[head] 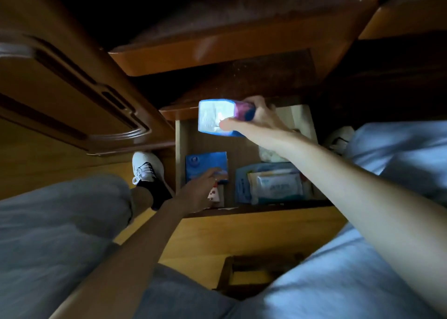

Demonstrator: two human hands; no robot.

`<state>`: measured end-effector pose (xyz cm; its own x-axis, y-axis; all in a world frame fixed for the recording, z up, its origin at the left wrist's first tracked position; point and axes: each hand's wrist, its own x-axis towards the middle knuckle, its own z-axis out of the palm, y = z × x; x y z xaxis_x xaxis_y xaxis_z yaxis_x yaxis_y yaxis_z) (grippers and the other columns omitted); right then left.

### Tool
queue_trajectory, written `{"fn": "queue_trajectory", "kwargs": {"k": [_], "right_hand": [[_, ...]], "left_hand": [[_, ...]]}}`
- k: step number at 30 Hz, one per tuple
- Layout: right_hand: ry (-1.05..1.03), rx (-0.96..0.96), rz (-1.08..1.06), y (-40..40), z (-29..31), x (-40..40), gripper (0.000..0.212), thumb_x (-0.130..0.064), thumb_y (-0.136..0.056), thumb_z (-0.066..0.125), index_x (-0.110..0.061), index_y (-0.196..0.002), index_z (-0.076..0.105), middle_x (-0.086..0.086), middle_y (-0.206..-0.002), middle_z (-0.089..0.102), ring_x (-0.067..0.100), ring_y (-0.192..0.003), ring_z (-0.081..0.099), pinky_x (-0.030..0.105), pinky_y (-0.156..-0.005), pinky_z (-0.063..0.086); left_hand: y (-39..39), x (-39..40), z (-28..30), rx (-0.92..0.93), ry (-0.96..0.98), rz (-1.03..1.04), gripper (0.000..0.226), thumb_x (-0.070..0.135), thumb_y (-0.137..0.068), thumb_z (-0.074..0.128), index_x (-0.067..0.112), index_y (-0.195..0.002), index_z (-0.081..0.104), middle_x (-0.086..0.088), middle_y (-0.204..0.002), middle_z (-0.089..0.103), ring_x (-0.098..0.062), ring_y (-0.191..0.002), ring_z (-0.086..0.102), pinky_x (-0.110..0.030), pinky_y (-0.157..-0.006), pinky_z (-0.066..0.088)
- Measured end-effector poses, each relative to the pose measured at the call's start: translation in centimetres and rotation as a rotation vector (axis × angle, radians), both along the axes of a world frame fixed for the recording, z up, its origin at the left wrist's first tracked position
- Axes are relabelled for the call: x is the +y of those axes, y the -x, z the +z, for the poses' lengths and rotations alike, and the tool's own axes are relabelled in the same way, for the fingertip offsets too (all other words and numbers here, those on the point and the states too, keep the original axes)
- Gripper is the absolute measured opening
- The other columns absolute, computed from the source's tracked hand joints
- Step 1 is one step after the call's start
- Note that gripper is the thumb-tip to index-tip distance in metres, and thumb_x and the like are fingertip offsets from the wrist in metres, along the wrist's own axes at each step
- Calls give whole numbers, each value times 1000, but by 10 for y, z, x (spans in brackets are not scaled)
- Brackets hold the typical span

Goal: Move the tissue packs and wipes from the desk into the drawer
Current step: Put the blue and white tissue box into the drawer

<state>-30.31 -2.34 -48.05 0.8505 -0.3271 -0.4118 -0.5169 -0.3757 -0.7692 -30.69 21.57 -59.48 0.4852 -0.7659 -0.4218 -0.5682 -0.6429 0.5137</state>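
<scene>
Tissue pack point(215, 120) in right hand point(256, 118); perhaps three packs point(278, 185) in drawer point(180, 149).

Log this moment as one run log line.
right hand: holds tissue pack above open drawer | left hand: on blue pack in drawer | wipes: in drawer

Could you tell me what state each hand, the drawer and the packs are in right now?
drawer: pulled open.
right hand: gripping a blue tissue pack, held above the drawer's far end.
left hand: inside the drawer, fingers on a blue pack lying flat.
wipes pack: lying in the drawer, untouched.
</scene>
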Motion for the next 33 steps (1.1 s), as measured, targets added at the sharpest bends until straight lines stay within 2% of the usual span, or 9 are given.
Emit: {"fn": "queue_trajectory", "kwargs": {"k": [4, 7, 10, 17, 20, 23, 27, 30, 33], "right_hand": [[-25, 16, -4, -2, -5, -1, 86, -81, -45, 73, -48, -115, 35, -4, -120, 42, 13, -99, 56, 32, -76, 55], [-10, 14, 7, 0, -8, -3, 88, -81, -45, 72, -48, -117, 35, -2, -122, 41, 15, -99, 56, 35, -80, 56], [-34, 23, 6, 2, -10, -7, 90, -80, -46, 74, -45, -119, 35, -1, -126, 46, 15, -100, 58, 36, -82, 57], [-44, 46, -32, 12, -13, -12, 92, -79, -45, 75, -42, -119, 35, -1, -122, 45, 10, -93, 56, 23, -63, 45], [-41, 46, -36, 13, -12, -14, 90, -77, -45, 75, -42, -117, 35, -2, -120, 42, 6, -90, 53, 20, -61, 42], [-52, 45, -27, 15, -10, -17, 90, -76, -47, 76, -40, -119, 36, -2, -121, 43, 8, -93, 55, 21, -64, 44], [-40, 34, -22, 17, -10, -18, 89, -73, -51, 78, -39, -122, 37, -2, -121, 42, 10, -97, 55, 20, -65, 44], [-33, 37, -9, 18, -11, -20, 92, -71, -53, 79, -36, -128, 39, -2, -121, 40, 14, -101, 55, 21, -68, 44], [-42, 53, -11, 19, -10, -22, 95, -69, -55, 79, -33, -133, 40, 0, -125, 40, 17, -104, 55, 27, -76, 47]], "left_hand": [[0, 2, -4, 69, -79, 88, 83, 13, -81, 80, 21, -151, 36, -4, -160, 29, -21, -143, 35, -36, -112, 40], [-3, 0, -5, -151, -179, 123, 69, 28, -83, 77, 24, -145, 46, -2, -147, 45, -23, -135, 44, -40, -107, 39], [-4, -6, -5, -322, -288, 67, 51, 27, -92, 66, 24, -141, 53, -4, -139, 51, -25, -132, 45, -43, -106, 37], [4, -21, -11, -471, -430, -108, 43, 17, -97, 54, 18, -140, 51, -11, -137, 55, -28, -127, 50, -44, -105, 41], [6, -26, -15, -543, -331, -279, 46, 14, -95, 60, 21, -140, 53, -13, -140, 49, -31, -129, 46, -46, -104, 43], [9, -33, -19, -540, -364, -517, 37, 23, -96, 60, 26, -133, 61, -14, -148, 38, -39, -137, 32, -53, -104, 42], [2, -30, -35, -519, -425, -530, 47, 21, -102, 48, 14, -149, 44, -13, -166, 12, -39, -153, 1, -55, -121, 16], [0, -29, -38, -569, -430, -601, 43, 17, -104, 41, 8, -146, 47, -13, -166, 14, -39, -153, 0, -55, -122, 8], [5, -35, -32, -471, -455, -481, 48, 20, -105, 42, 17, -152, 38, -7, -168, 12, -33, -154, 0, -47, -124, 9]]}}
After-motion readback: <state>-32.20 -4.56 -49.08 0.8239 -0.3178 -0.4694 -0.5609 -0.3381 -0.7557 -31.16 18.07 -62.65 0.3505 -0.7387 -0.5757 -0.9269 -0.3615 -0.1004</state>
